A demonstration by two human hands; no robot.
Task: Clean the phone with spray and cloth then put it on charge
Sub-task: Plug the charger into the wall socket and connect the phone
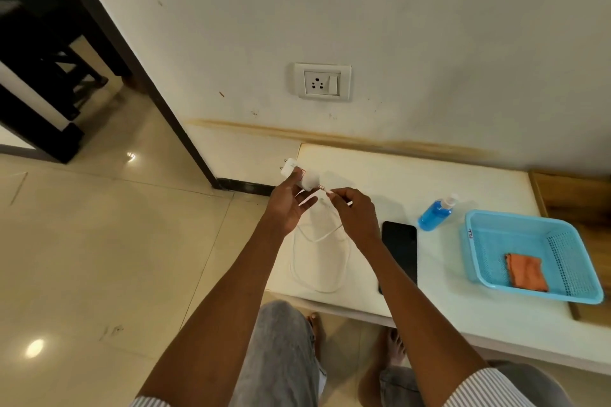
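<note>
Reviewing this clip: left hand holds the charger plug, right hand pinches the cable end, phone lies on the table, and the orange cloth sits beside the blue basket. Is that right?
One detail is wrong. The head view shows the orange cloth lying inside the blue basket, not beside it. The rest stands: left hand holds the charger plug, right hand pinches the cable end, phone on the table.

A white worktop (446, 182) against a wall holds a black phone (400, 248), a blue spray bottle (434, 214) lying down, a looped white cable (320, 261), and a light-blue basket (515, 225).
</note>
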